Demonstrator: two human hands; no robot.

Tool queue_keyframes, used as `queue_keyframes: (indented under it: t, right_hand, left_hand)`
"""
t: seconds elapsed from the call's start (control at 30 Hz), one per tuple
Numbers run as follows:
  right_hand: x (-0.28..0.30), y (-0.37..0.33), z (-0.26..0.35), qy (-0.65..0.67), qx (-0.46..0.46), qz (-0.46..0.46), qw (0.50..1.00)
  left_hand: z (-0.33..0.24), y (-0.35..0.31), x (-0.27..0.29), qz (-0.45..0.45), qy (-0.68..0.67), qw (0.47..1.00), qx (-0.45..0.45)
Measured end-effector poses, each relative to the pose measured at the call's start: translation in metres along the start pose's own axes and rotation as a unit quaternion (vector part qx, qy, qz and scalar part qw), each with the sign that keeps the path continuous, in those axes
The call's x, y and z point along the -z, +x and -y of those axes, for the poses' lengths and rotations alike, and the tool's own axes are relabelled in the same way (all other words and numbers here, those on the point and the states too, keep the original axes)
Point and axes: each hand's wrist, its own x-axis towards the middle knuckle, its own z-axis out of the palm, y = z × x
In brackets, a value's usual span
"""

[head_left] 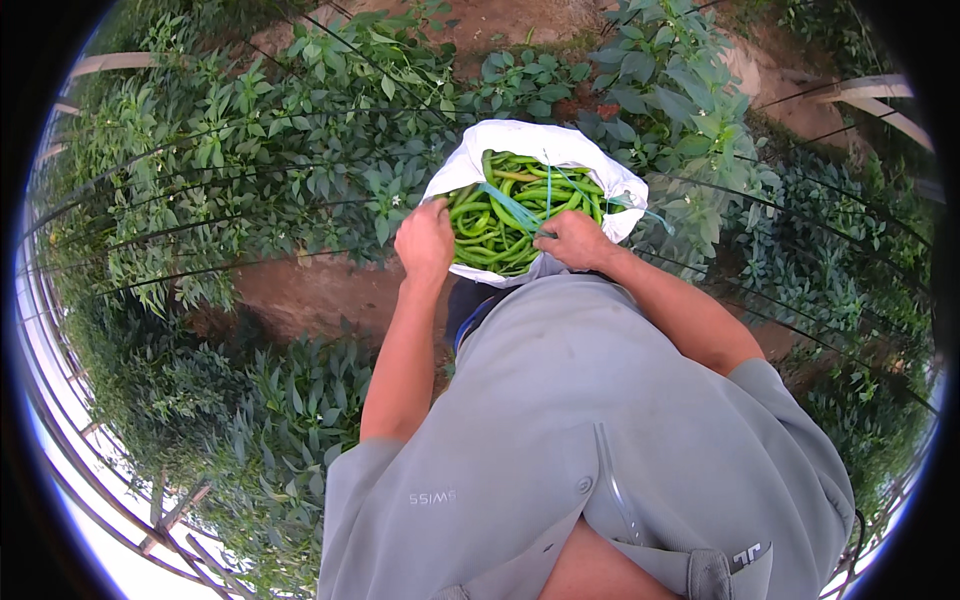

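A white sack point(500, 135) full of long green peppers point(495, 225) is held in front of my body, its mouth wide. On its left rim my left hand point(426, 238) is closed around the sack's edge. At the near right side my right hand point(576, 241) is closed on a teal plastic string point(512, 207), which runs across the peppers toward the far left. A thin strand of the string also rises over the peppers, and a loose end hangs past the sack's right rim. The sack's lower part is hidden from view.
Leafy pepper plants point(250, 150) stand in rows on both sides, with more plants point(690, 110) close to the sack's right. Dark thin lines point(330, 165) stretch through the foliage. Bare brown soil point(320, 300) runs between rows. Curved frame poles point(120, 62) show near the edges.
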Motion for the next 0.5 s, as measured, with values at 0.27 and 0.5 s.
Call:
queue_keyframes:
  t: [0.27,0.5]
  right_hand:
    - [0.0,-0.002,-0.001,0.002,-0.01,-0.006,1.0]
    - [0.001,-0.001,0.0,0.017,-0.022,0.009,1.0]
  left_hand:
    - [-0.024,-0.002,0.026,-0.002,-0.001,0.995,-0.097]
    - [-0.005,-0.038,-0.007,-0.023,-0.02,0.961,-0.275]
